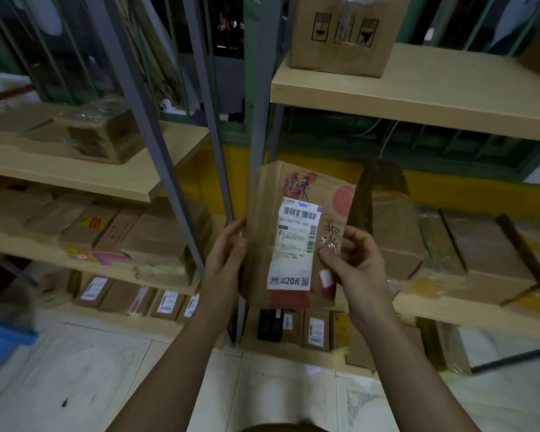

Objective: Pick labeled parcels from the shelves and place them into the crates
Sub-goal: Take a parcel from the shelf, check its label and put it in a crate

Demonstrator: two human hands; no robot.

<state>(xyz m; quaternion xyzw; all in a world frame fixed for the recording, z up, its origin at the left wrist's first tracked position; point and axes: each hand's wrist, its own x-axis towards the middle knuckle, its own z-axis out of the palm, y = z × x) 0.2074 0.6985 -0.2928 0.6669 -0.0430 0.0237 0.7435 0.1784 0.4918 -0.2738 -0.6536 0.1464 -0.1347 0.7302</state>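
A flat brown cardboard parcel [296, 188] with a white barcode label, red marks and handwriting is held upright in front of the shelf posts. My left hand [226, 260] grips its left edge, thumb on the front. On the other side, my right hand [354, 260] holds the right edge, with the thumb pressed beside the label. A blue crate [3, 341] shows at the far left edge on the floor, partly cut off and blurred.
Wooden shelves [418, 92] on grey metal posts [156, 126] stand left and right. They carry many brown boxes, several with white labels on the bottom tier [169, 302]. A large box [340, 35] sits on the upper right shelf. White tiled floor lies below.
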